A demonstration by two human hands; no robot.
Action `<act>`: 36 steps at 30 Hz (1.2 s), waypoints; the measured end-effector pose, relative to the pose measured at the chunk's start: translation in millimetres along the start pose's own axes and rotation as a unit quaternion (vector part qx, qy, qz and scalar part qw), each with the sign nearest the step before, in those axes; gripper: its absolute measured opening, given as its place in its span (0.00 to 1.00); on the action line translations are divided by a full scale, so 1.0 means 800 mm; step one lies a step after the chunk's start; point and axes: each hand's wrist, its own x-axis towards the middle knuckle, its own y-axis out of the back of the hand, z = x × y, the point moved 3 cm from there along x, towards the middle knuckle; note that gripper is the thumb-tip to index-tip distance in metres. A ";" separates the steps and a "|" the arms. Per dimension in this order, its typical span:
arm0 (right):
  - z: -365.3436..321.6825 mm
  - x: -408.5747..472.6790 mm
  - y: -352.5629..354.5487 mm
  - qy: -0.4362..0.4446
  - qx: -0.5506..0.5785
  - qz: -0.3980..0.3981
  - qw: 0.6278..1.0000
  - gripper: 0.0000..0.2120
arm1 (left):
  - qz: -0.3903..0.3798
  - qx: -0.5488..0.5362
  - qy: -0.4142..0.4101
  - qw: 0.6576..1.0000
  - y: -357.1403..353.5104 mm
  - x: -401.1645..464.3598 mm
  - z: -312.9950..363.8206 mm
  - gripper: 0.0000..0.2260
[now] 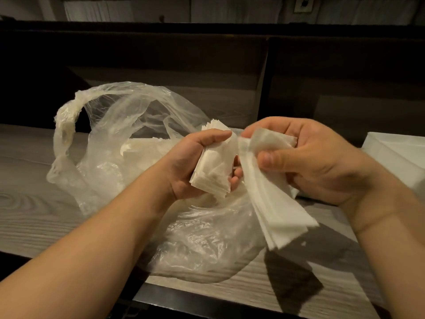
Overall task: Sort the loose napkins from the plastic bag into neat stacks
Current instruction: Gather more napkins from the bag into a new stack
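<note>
Left hand [195,162]: frame centre, palm turned right, thumb over the top, gripping a small stack [212,173] of napkins.
Right hand [305,157]: centre right, thumb and fingers pinching a fanned bundle [273,199] that hangs down-right.
Bag [128,143]: centre left on the table [30,180], open, more napkins inside.
Right edge: white pile [397,153].

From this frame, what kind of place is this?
Probably a restaurant or cafe counter, though that is a guess. A long wood-grain counter runs under a dark raised ledge, and both hands grip bundles of small paper napkins pulled from a clear plastic bag, which looks like service prep.
</note>
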 end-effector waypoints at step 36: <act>0.019 0.017 0.002 0.050 0.029 0.223 0.973 0.15 | 0.001 0.012 0.023 1.000 0.001 0.000 -0.006 0.35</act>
